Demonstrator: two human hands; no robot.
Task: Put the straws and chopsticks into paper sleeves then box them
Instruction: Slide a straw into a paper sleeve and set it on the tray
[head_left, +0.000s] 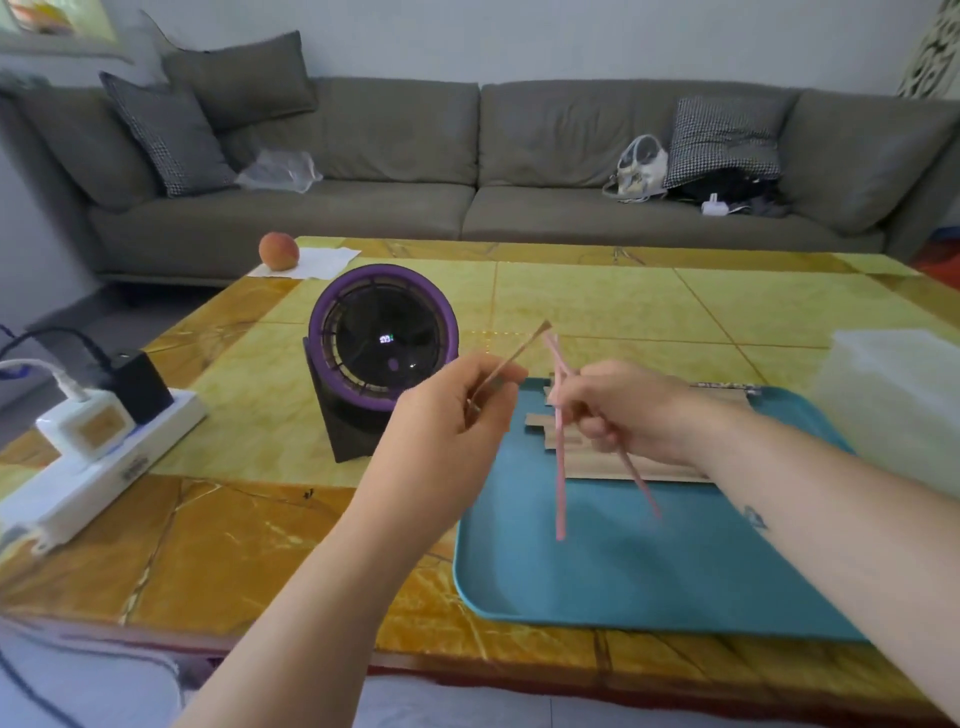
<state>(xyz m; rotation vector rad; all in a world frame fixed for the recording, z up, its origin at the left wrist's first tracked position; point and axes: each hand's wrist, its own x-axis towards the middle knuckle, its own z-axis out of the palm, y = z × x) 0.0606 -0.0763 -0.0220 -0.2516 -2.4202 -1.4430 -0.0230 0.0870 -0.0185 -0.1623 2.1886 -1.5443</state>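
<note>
As the left hand (452, 415) pinched a paper sleeve (511, 358) and the right hand (623, 410) gripped two pink sticks (560, 493), sliding them in looked next, needing careful aim.

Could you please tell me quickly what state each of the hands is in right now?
Left hand: closed, pinching a brown paper sleeve.
Right hand: closed, gripping two pink sticks; chopsticks or straws, cannot be told.
</note>
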